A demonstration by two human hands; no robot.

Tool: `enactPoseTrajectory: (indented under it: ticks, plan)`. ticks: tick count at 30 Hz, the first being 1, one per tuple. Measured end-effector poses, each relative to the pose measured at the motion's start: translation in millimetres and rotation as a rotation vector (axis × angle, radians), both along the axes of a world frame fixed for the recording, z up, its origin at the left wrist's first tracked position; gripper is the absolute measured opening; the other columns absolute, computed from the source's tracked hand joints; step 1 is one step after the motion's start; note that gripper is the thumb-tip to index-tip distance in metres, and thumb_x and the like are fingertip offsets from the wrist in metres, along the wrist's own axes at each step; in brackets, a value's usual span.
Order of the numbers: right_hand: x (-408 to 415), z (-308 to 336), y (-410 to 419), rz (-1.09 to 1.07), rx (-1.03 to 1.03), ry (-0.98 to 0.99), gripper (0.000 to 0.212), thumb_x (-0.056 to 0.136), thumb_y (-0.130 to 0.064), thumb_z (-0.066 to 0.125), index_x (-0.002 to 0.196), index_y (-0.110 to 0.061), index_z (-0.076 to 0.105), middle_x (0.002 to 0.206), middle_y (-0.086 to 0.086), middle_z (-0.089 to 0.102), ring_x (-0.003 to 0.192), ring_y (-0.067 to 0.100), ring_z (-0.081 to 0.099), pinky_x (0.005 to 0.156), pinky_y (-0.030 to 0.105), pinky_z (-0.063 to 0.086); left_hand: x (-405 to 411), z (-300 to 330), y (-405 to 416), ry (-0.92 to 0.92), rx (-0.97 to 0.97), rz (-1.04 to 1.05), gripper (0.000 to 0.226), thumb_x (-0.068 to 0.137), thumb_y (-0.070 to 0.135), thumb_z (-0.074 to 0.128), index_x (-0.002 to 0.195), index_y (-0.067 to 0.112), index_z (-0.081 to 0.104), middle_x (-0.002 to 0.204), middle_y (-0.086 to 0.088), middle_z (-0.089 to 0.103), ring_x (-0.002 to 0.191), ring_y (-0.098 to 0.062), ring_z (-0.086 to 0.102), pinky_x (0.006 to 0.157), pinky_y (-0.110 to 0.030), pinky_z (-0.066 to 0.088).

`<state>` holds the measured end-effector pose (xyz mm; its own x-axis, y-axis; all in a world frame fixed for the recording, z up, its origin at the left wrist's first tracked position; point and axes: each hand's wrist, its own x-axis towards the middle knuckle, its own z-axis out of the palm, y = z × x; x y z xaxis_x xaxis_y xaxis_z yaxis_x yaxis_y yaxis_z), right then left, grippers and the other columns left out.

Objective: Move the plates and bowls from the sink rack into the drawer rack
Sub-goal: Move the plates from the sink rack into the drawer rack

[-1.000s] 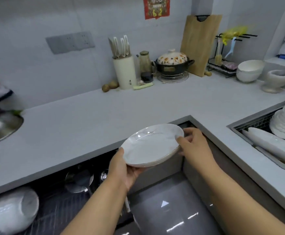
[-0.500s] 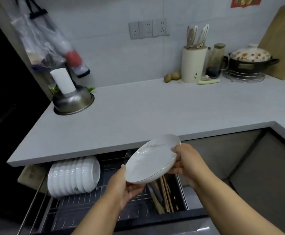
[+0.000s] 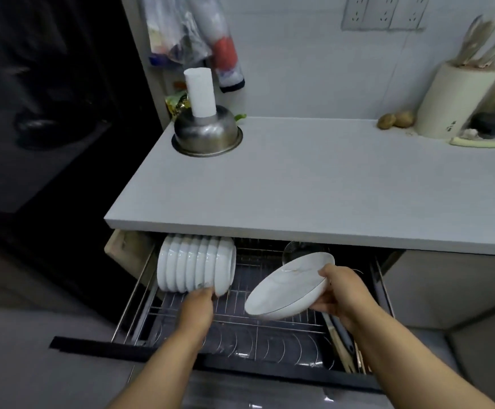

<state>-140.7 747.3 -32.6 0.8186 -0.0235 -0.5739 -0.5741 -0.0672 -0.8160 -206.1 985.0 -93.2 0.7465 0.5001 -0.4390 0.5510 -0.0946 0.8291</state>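
Now your left hand [image 3: 199, 301] has let go to touch the row of white bowls [image 3: 196, 267], so keep your right hand [image 3: 342, 293] gripping the shallow white gold-rimmed plate [image 3: 289, 283] and stand it on edge in the wire drawer rack [image 3: 240, 320].

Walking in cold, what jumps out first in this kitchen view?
A white plate, tilted, held by the right hand over the open drawer rack. At the rack's left stands a row of white bowls on edge, with the left hand touching the nearest one. On the counter above, an upturned steel bowl carries a white cup.
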Motion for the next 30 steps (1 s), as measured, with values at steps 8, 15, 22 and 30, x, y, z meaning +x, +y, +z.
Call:
enactPoseTrajectory:
  ticks: [8,15,22,30]
  plan:
    - [39.6,-70.6,53.5,0.239,-0.256,0.025,0.035,0.081,-0.015,0.052,0.114,-0.003,0.052,0.098,0.023,0.062,0.078,0.035,0.064,0.051,0.040,0.057,-10.5,-26.2,49.5,0.130,0.417,-0.185,0.042,0.099,0.030,0.040,0.059,0.016,0.039,0.060,0.000,0.045,0.058,-0.020,0.044,0.052,-0.031,0.027]
    - [88.1,-105.4,107.7,0.385,-0.305,0.008,0.023,0.087,-0.006,0.048,0.110,-0.007,0.048,0.100,0.019,0.060,0.087,0.037,0.061,0.066,0.047,0.056,-14.3,-58.1,56.3,0.294,0.596,-0.324,0.048,0.098,0.046,0.033,0.136,0.017,0.042,0.139,-0.001,0.046,0.130,-0.021,0.036,0.106,-0.035,0.031]
    - [124.6,-138.8,138.7,0.435,-0.390,0.030,0.044,0.085,-0.010,0.052,0.128,-0.009,0.044,0.112,0.020,0.059,0.092,0.040,0.063,0.068,0.052,0.058,-16.6,-66.7,49.8,0.256,0.759,-0.331,0.053,0.096,0.046,0.035,0.142,0.019,0.036,0.140,0.000,0.046,0.131,-0.016,0.035,0.108,-0.030,0.026]
    - [141.3,-157.4,164.5,0.655,-0.600,-0.038,0.049,0.078,-0.034,0.057,0.118,-0.006,0.052,0.099,0.018,0.066,0.090,0.038,0.065,0.082,0.042,0.053,-19.8,-68.3,47.8,0.170,0.745,-0.252,0.064,0.085,0.050,0.024,0.130,0.014,0.050,0.118,-0.002,0.059,0.112,-0.019,0.049,0.096,-0.034,0.042]
